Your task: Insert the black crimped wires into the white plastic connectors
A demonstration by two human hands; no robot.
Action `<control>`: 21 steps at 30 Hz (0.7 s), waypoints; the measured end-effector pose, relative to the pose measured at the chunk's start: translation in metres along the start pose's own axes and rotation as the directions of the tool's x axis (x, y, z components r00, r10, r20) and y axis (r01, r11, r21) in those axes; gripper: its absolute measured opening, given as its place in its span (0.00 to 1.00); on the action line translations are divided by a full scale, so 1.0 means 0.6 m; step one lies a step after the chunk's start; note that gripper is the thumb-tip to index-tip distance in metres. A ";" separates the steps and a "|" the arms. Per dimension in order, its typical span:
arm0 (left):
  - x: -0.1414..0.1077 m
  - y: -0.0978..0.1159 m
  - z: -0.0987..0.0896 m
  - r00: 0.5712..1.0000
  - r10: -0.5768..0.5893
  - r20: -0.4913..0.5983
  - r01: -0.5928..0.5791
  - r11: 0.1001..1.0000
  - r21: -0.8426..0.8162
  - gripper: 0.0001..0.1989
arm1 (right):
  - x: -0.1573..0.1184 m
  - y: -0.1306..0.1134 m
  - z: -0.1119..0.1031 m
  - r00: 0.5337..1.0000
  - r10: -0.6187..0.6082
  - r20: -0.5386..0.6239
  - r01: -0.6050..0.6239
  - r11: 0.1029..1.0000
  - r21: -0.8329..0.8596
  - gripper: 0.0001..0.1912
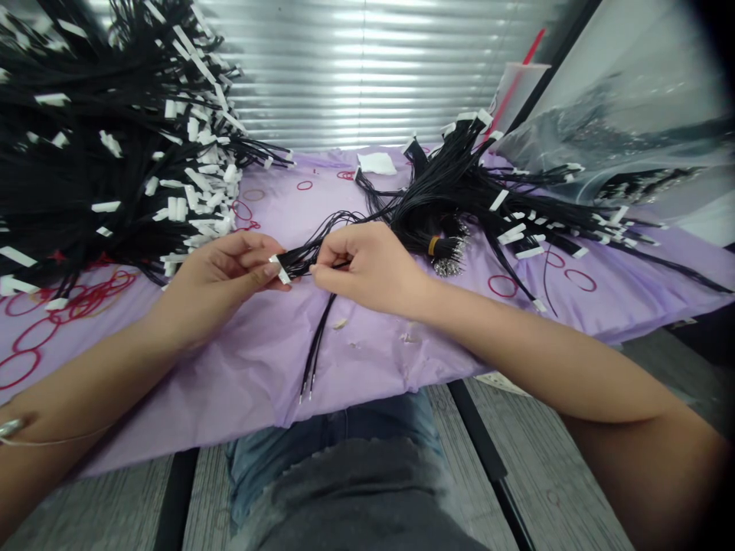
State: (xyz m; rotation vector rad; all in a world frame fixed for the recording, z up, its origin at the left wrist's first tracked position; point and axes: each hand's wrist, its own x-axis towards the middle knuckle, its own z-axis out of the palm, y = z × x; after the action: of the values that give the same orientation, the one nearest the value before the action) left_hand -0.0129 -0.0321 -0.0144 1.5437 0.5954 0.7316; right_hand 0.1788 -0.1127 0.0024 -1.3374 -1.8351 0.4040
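Note:
Between thumb and fingers, my left hand [230,272] pinches a white connector [281,268] at the end of a bundle of black wires. Close to its right, my right hand [367,268] is closed in a pinch around the black wires [302,256] just behind the connector. Several thin wire ends [315,352] with bare silvery tips hang below my right hand over the purple cloth [241,383]. Other black wires run back from my hands toward a pile of cables [436,184] behind my right hand.
A large heap of black cables with white connectors [195,184] fills the left. Red rubber bands [92,295] lie before it. At the back right stand a cup with a red straw [517,92] and a clear plastic bag [625,138]. A white scrap [377,163] lies near the blinds.

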 end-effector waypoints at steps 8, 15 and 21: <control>0.000 0.002 -0.001 0.999 0.046 0.027 -0.048 0.996 0.073 0.05 | 0.007 0.005 -0.003 0.989 0.142 0.047 -0.146 0.984 0.104 0.10; 0.000 -0.002 -0.002 0.999 0.054 0.000 -0.054 0.996 0.066 0.06 | 0.008 0.004 -0.001 0.982 0.186 0.043 -0.190 0.976 0.108 0.10; 0.002 -0.004 0.000 0.998 0.069 0.002 -0.069 0.994 0.087 0.06 | 0.007 0.006 0.000 0.979 0.186 0.084 -0.196 0.971 0.133 0.10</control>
State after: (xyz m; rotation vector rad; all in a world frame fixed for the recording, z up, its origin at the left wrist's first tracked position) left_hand -0.0119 -0.0310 -0.0165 1.6514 0.5833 0.7676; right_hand 0.1808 -0.1076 0.0017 -1.4216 -1.7053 0.6785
